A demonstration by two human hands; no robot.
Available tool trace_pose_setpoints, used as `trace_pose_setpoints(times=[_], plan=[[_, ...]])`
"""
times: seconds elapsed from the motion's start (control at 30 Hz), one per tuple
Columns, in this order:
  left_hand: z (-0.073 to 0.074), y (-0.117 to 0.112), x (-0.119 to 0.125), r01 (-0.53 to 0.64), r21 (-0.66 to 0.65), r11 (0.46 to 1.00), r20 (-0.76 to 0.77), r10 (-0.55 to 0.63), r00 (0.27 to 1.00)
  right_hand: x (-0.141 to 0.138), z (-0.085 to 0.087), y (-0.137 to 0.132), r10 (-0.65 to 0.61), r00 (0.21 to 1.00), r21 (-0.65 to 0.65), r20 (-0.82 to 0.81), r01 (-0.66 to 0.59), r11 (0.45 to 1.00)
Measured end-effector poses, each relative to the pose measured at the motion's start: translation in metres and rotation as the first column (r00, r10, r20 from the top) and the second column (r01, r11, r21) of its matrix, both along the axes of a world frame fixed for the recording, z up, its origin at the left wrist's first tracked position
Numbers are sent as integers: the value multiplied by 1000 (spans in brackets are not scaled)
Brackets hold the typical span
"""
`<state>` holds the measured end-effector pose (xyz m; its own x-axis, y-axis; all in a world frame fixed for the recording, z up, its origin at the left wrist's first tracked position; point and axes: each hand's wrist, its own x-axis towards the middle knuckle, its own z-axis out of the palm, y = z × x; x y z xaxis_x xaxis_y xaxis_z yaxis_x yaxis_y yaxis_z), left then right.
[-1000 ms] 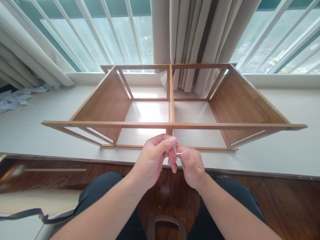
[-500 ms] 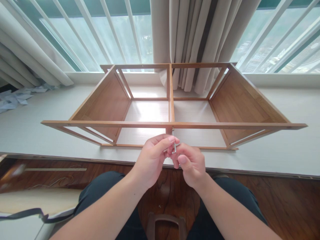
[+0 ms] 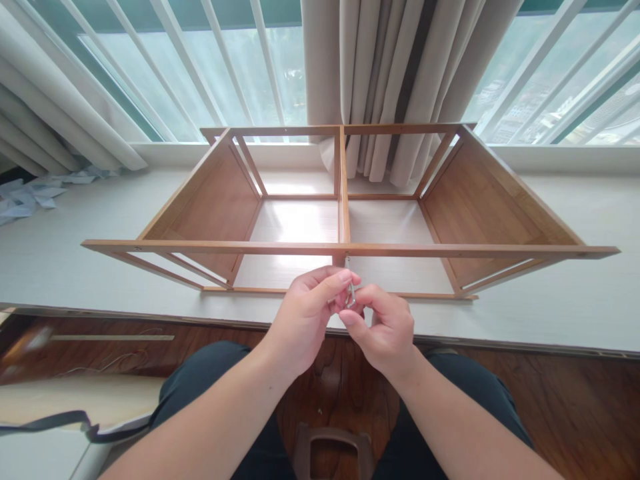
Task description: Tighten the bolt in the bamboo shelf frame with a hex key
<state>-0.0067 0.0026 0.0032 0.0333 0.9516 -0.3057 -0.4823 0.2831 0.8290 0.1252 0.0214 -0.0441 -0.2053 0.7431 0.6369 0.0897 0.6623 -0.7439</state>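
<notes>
A wooden shelf frame (image 3: 240, 249) lies on a white ledge in front of me, with a middle divider (image 3: 343, 187) and solid panels at both ends. At the centre of its near rail, a thin metal hex key (image 3: 351, 293) meets the wood, long arm pointing away from me. My left hand (image 3: 315, 307) is closed, thumb and fingers pinching the key's shaft. My right hand (image 3: 383, 323) is curled at the key's bent end, thumb and forefinger around it. The fastener at the key's tip is too small to make out.
The white ledge (image 3: 565, 293) runs along barred windows, and a grey curtain (image 3: 370, 87) hangs behind the frame. Paper scraps (image 3: 35, 197) lie at the far left. A brown stool (image 3: 333, 437) shows between my knees; a dark strap (image 3: 50, 423) crosses a pale board at lower left.
My right thumb has moved in toward the key's bent end, and that end has turned slightly. My left hand stays nearly where it was.
</notes>
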Motion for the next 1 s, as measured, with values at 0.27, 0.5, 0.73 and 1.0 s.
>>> trace_pose_setpoints(times=[0.27, 0.5, 0.73, 1.0], plan=[[-1, -1, 1, 12, 15, 1000, -42, -11, 999, 0, 0, 0, -15, 1000, 5, -2, 15, 1000], [-2, 1, 1, -8, 5, 1000, -33, 8, 999, -1, -1, 0, -19, 1000, -8, -3, 19, 1000], [-2, 2, 2, -22, 9, 1000, -12, 22, 1000, -1, 2, 0, -47, 999, -13, 9, 47, 999], [-2, 3, 2, -12, 30, 999, -27, 12, 1000, 1, -6, -1, 79, 994, -97, -72, -86, 992]])
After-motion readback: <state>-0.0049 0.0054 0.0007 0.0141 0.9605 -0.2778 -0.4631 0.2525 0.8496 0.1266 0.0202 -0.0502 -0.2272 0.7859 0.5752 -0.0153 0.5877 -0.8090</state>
